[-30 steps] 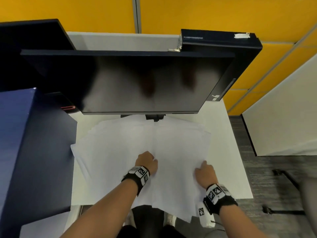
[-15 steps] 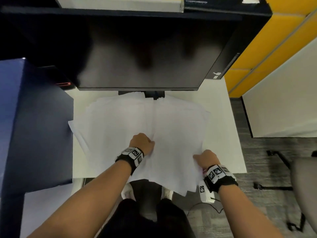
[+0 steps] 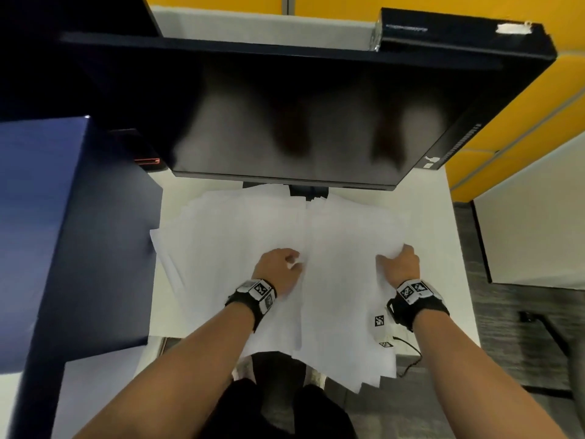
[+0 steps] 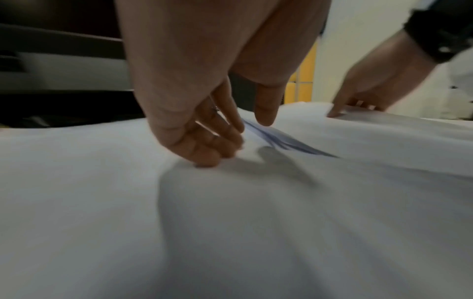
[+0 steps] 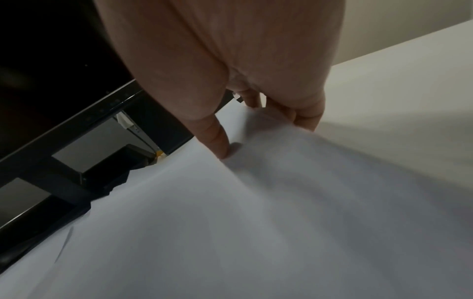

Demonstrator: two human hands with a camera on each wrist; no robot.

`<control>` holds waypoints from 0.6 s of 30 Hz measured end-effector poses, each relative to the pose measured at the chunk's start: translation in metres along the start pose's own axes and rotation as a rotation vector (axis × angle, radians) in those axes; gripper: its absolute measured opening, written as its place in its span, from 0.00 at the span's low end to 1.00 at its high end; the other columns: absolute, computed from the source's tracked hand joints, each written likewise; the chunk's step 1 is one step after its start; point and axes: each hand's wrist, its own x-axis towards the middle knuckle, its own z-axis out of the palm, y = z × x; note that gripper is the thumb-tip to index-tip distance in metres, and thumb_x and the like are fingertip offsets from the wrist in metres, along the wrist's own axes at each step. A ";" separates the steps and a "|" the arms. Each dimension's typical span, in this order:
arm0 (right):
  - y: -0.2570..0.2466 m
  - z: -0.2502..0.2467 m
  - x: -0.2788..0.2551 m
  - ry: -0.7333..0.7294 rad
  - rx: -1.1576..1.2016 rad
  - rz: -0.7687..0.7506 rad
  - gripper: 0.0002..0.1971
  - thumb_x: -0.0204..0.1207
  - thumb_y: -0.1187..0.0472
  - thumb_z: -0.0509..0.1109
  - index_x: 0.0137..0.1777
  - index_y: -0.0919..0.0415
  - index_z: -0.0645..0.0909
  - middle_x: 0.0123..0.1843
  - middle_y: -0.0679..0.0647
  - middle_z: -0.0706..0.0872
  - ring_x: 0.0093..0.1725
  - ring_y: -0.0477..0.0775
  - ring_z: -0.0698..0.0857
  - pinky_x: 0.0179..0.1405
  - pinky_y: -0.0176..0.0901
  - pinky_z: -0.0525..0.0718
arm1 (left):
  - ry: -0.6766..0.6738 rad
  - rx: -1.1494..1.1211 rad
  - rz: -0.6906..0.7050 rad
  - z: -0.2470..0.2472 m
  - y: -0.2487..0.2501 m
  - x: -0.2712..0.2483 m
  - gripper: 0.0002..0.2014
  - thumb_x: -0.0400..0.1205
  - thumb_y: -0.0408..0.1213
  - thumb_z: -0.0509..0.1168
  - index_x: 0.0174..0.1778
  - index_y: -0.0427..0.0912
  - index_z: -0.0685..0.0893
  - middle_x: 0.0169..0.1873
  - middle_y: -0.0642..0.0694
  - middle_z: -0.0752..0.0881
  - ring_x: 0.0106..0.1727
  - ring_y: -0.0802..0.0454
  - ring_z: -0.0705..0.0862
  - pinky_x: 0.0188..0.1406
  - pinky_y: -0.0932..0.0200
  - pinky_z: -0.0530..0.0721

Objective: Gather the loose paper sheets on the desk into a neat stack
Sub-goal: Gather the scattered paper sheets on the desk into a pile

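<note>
Right grip (image 3: 400, 264) pinches paper sheets (image 3: 240, 236); left grip (image 3: 280, 269) presses.

A white table (image 3: 443, 236) carries loose white sheets (image 3: 253, 236) fanned across its middle, their near ends hanging past its front edge, and what looks like a monitor stand (image 3: 308, 193) behind them, mostly hidden.

No words or numbers come clear anywhere. The black monitor box (image 3: 493, 99) shows a white print line along its edge and another on top, both too blurred to read. The white wrist tags (image 3: 414, 289) carry only black-and-white square code patterns, no letters.
</note>
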 end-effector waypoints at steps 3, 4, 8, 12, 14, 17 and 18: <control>0.016 -0.015 0.005 0.019 0.033 0.031 0.37 0.73 0.56 0.75 0.79 0.63 0.66 0.74 0.67 0.75 0.70 0.68 0.79 0.70 0.55 0.78 | 0.300 0.095 -0.168 -0.039 -0.040 0.004 0.31 0.74 0.59 0.68 0.71 0.46 0.81 0.67 0.39 0.83 0.67 0.38 0.81 0.68 0.43 0.81; 0.021 -0.021 0.006 0.032 0.043 0.038 0.37 0.72 0.54 0.75 0.79 0.62 0.66 0.74 0.66 0.76 0.70 0.67 0.79 0.69 0.54 0.78 | 0.394 0.066 -0.293 -0.052 -0.052 0.003 0.37 0.72 0.60 0.69 0.74 0.43 0.77 0.70 0.36 0.79 0.71 0.35 0.78 0.71 0.40 0.78; 0.032 -0.032 0.003 0.058 0.042 0.058 0.38 0.72 0.49 0.75 0.79 0.62 0.67 0.75 0.65 0.75 0.72 0.67 0.78 0.70 0.54 0.76 | 0.346 -0.082 -0.591 -0.087 -0.076 0.002 0.50 0.70 0.62 0.75 0.81 0.37 0.66 0.76 0.35 0.69 0.77 0.33 0.71 0.73 0.35 0.75; 0.026 -0.021 -0.003 0.001 0.051 0.034 0.39 0.71 0.49 0.76 0.79 0.64 0.69 0.74 0.64 0.78 0.70 0.66 0.80 0.70 0.54 0.79 | 0.243 -0.168 -0.533 -0.086 -0.077 0.012 0.47 0.73 0.61 0.74 0.82 0.39 0.65 0.77 0.37 0.75 0.75 0.35 0.78 0.70 0.44 0.79; 0.017 -0.011 -0.009 -0.016 0.044 -0.014 0.35 0.71 0.52 0.76 0.75 0.67 0.72 0.69 0.65 0.81 0.66 0.67 0.82 0.67 0.55 0.81 | 0.199 -0.108 -0.474 -0.077 -0.067 0.014 0.43 0.77 0.60 0.71 0.81 0.36 0.69 0.76 0.36 0.77 0.75 0.35 0.78 0.69 0.46 0.79; 0.004 0.007 -0.018 -0.061 0.020 -0.086 0.32 0.70 0.55 0.76 0.72 0.65 0.73 0.66 0.65 0.83 0.64 0.67 0.83 0.63 0.55 0.83 | 0.134 -0.052 -0.334 -0.057 -0.045 0.016 0.39 0.82 0.57 0.68 0.81 0.34 0.70 0.78 0.36 0.76 0.78 0.37 0.75 0.74 0.48 0.75; 0.003 0.011 -0.019 -0.080 0.019 -0.108 0.33 0.69 0.55 0.76 0.74 0.65 0.72 0.66 0.64 0.82 0.64 0.67 0.83 0.63 0.55 0.83 | 0.134 -0.081 -0.300 -0.050 -0.037 0.017 0.38 0.82 0.56 0.68 0.82 0.35 0.70 0.79 0.37 0.75 0.79 0.38 0.74 0.75 0.49 0.73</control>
